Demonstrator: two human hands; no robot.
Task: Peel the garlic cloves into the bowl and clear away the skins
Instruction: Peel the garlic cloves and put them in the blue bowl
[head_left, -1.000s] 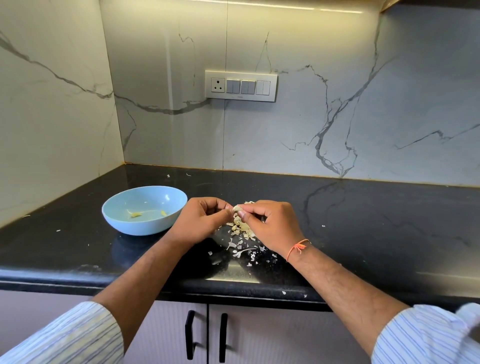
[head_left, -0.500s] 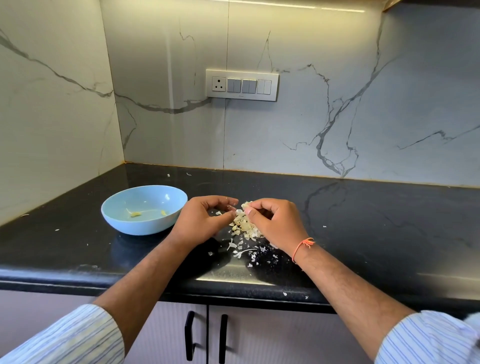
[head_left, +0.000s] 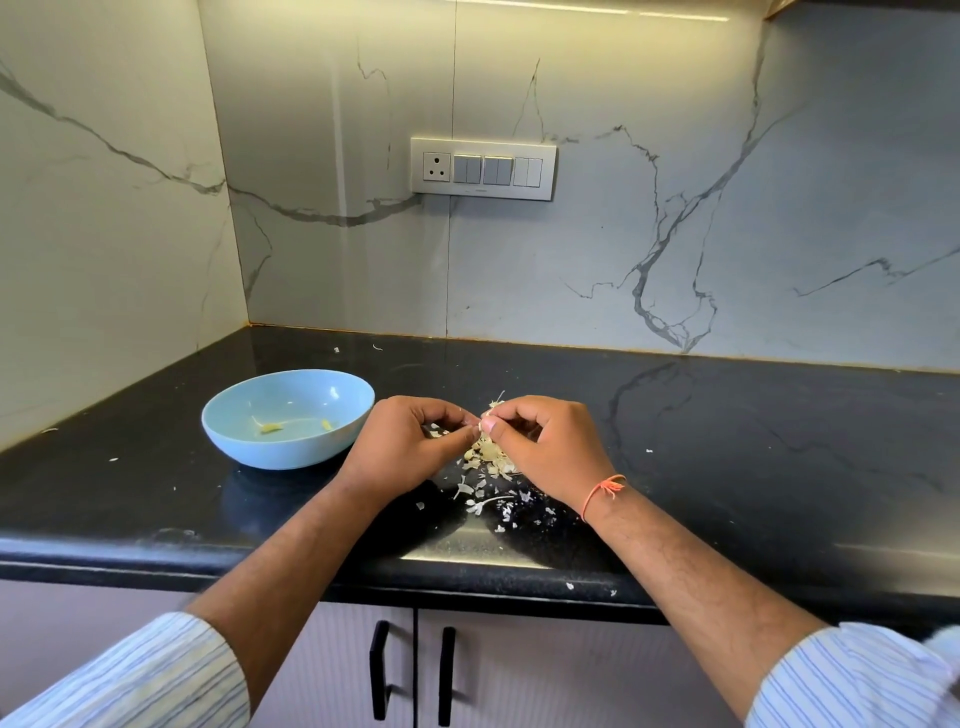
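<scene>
A light blue bowl (head_left: 288, 415) stands on the black counter (head_left: 727, 441) at the left, with two small pale garlic pieces in it. To its right my left hand (head_left: 405, 447) and my right hand (head_left: 550, 441) meet fingertip to fingertip and together pinch a small garlic clove (head_left: 485, 414), mostly hidden by the fingers. Under and between the hands lies a heap of garlic skins and cloves (head_left: 488, 454). Loose white skin flakes (head_left: 488, 501) are scattered toward the counter's front edge.
Marble walls close the counter at the back and the left. A switch panel (head_left: 483, 169) is mounted on the back wall. A few stray flakes lie near the back corner and on the front edge. Cabinet doors with black handles (head_left: 413, 675) are below the counter.
The hands parted slightly half a second ago and have come back together at the fingertips over the heap. The bowl has not moved.
</scene>
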